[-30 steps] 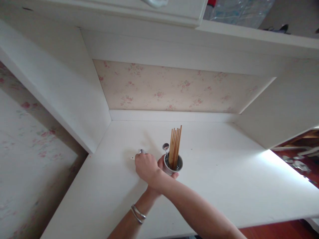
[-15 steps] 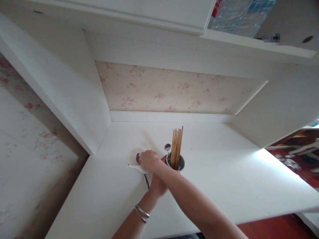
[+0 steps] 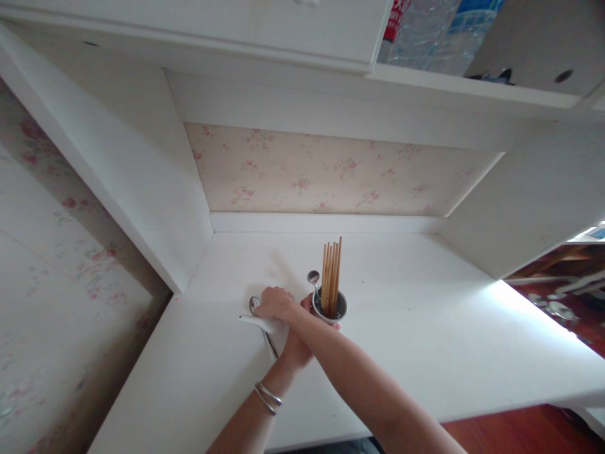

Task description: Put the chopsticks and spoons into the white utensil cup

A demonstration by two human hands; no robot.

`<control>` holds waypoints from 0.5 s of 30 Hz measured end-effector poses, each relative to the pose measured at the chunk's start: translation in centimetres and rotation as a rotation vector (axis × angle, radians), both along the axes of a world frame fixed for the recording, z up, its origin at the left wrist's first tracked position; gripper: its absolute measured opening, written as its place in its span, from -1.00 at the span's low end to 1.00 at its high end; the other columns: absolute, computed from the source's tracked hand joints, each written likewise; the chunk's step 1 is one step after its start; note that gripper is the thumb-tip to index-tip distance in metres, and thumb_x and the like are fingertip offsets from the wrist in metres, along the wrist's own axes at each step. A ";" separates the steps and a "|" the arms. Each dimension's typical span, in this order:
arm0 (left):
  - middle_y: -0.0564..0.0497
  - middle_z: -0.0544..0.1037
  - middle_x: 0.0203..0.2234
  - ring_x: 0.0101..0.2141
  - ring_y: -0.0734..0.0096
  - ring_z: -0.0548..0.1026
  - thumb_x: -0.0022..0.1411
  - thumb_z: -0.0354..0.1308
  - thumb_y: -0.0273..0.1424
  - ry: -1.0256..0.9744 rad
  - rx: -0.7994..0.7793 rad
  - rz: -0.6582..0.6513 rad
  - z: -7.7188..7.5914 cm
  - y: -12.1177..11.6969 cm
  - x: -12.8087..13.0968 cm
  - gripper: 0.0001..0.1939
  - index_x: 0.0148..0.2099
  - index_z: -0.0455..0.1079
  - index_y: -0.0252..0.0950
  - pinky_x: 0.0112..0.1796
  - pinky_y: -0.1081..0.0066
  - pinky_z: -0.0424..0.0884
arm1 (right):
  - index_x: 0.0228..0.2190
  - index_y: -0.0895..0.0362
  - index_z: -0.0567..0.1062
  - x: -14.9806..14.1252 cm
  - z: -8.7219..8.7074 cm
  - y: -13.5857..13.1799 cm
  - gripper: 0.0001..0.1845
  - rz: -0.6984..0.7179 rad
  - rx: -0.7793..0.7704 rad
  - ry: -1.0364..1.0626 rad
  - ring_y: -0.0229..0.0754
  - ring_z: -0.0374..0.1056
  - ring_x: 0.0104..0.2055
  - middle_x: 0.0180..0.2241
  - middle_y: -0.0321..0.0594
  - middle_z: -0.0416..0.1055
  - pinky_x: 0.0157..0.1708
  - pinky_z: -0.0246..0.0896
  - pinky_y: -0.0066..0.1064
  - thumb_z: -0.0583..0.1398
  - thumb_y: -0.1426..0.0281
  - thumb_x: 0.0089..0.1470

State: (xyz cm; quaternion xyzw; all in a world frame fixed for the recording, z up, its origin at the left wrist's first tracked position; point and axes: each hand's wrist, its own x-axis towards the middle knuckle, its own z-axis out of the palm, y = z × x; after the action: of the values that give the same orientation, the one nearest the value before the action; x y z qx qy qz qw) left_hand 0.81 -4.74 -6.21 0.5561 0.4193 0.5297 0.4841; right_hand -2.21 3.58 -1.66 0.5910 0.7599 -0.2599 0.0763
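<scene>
My left hand (image 3: 299, 347), with silver bangles at the wrist, is wrapped round a metal cup (image 3: 344, 310). Several wooden chopsticks (image 3: 333, 277) and a metal spoon (image 3: 313, 277), bowl up, stand in the cup. Crossing over my left arm, my right hand (image 3: 276, 302) is closed at a second metal spoon (image 3: 254, 305), whose bowl shows left of the fingers; its handle is hidden by the hand. Just below lies a white spoon (image 3: 259, 323), partly under the right hand. A thin dark-and-white utensil (image 3: 270, 345) lies beside my left wrist, its upper end covered.
The white tabletop (image 3: 406, 353) runs to both sides, with a white side panel (image 3: 127, 170) at left. Overhead is a cabinet (image 3: 198, 25) and a shelf holding clear plastic bottles (image 3: 425, 34). Floral wallpaper (image 3: 307, 170) covers the back.
The cup, in my left hand, and my right hand have shifted slightly left. The second metal spoon's bowl now shows more of its shiny face, and the white spoon's handle has turned a little.
</scene>
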 end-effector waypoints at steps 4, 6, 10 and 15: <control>-0.08 0.44 -0.02 -0.02 0.14 0.42 -0.01 0.35 -0.34 -0.034 0.029 -0.053 -0.6 -0.2 0.1 -0.24 0.21 0.13 -0.20 0.06 0.15 0.33 | -0.20 0.33 0.57 0.2 0.1 -0.3 -0.62 -0.049 0.041 0.058 0.21 0.48 -0.11 -0.19 0.25 0.53 -0.26 0.43 -0.16 0.23 0.36 -0.06; -0.11 0.45 -0.01 -0.02 0.11 0.43 0.00 0.35 -0.34 -0.067 0.014 -0.106 -0.4 -0.3 0.1 -0.24 0.22 0.12 -0.23 0.03 0.16 0.36 | -0.21 0.31 0.57 0.5 0.4 -0.5 -0.66 -0.071 0.092 0.085 0.17 0.49 -0.13 -0.20 0.23 0.53 -0.26 0.42 -0.18 0.18 0.35 0.02; -0.12 0.47 -0.04 -0.04 0.06 0.45 -0.04 0.38 -0.34 -0.092 -0.019 -0.153 0.5 -0.3 -0.2 -0.25 0.18 0.19 -0.26 0.00 0.20 0.39 | -0.15 0.29 0.52 1.0 1.0 -1.0 -0.63 -0.123 0.235 0.121 0.12 0.48 -0.13 -0.19 0.20 0.53 -0.22 0.38 -0.15 0.04 0.32 0.19; -0.10 0.50 -0.06 -0.05 0.06 0.48 -0.03 0.37 -0.35 -0.223 -0.127 -0.271 0.9 0.0 -0.3 -0.32 0.15 0.26 -0.22 -0.07 0.23 0.45 | -0.13 0.27 0.46 1.8 1.5 -1.0 -0.60 -0.175 0.356 0.148 0.08 0.49 -0.18 -0.25 0.15 0.53 -0.24 0.35 -0.18 -0.07 0.31 0.28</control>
State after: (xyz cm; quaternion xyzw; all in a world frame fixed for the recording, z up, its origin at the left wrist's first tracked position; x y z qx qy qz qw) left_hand 0.52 -4.78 -5.35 0.5136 0.3166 0.4904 0.6288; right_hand -0.42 2.60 -0.17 0.6380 0.7432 -0.1699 -0.1084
